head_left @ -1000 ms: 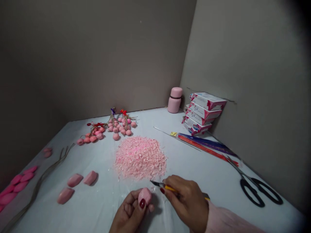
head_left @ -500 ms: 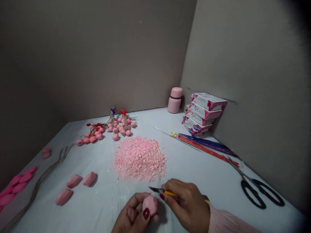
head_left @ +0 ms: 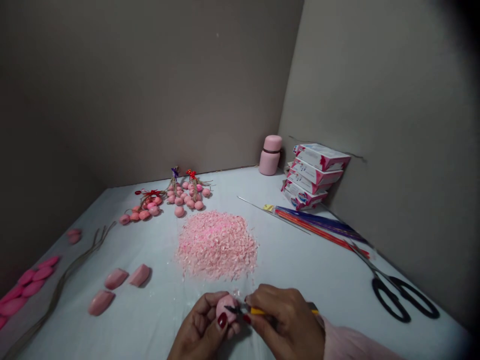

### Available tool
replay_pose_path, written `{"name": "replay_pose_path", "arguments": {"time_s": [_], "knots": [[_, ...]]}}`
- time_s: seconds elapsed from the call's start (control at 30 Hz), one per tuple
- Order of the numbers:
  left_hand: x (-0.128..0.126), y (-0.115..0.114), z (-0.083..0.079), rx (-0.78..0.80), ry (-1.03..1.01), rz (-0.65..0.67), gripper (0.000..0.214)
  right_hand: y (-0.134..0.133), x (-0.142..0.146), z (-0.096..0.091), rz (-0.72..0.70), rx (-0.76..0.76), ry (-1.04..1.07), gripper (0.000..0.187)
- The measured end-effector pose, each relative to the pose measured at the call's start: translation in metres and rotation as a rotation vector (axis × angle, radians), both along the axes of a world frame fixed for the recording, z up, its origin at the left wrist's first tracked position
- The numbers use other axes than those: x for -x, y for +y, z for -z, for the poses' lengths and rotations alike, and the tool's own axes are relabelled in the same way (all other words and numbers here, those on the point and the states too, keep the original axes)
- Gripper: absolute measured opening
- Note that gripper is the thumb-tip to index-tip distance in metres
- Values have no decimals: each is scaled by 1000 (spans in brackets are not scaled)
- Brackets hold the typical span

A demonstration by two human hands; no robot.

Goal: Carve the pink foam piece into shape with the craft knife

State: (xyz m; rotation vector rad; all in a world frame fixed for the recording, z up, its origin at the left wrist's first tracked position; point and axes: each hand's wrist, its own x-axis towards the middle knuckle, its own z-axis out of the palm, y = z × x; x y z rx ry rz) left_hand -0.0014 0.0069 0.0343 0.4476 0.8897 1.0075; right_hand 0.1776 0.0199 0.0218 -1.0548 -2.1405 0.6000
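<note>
Now, at left: three pink chunks [head_left: 101, 302], unmoved on surface [head_left: 150, 330]. Near centre: left hand [head_left: 200, 327] pinches pink lump [head_left: 225, 301], thumb on its near side, shavings heap [head_left: 216, 245] just beyond. Change: yellow knife [head_left: 258, 311], apart from lump moments ago, has blade across it, apparently touching; paring cut likely under way. Right hand [head_left: 288, 317] clamped round knife, close beside left. Right side: scissors [head_left: 392, 283] lying untouched.

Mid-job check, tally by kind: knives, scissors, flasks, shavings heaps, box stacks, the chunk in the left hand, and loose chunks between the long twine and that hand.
Knife: 1
Scissors: 1
Flask: 1
Shavings heap: 1
Box stack: 1
Held chunk, left hand: 1
Loose chunks: 3
Total: 9
</note>
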Motion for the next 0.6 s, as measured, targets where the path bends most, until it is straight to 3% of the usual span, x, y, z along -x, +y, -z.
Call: {"name": "replay_pose_path", "arguments": {"time_s": [0.3,0.47,0.6], "knots": [[1,-2,4,-26,19,-15,28,7,-4,-8,180,108,-103,23],[1,-1,1,-50,48,-6,25,2,-3,-4,35,70,-40,22],[0,-1,-3,9,27,-31,25,-2,-1,-2,-4,39,-39,27]]}}
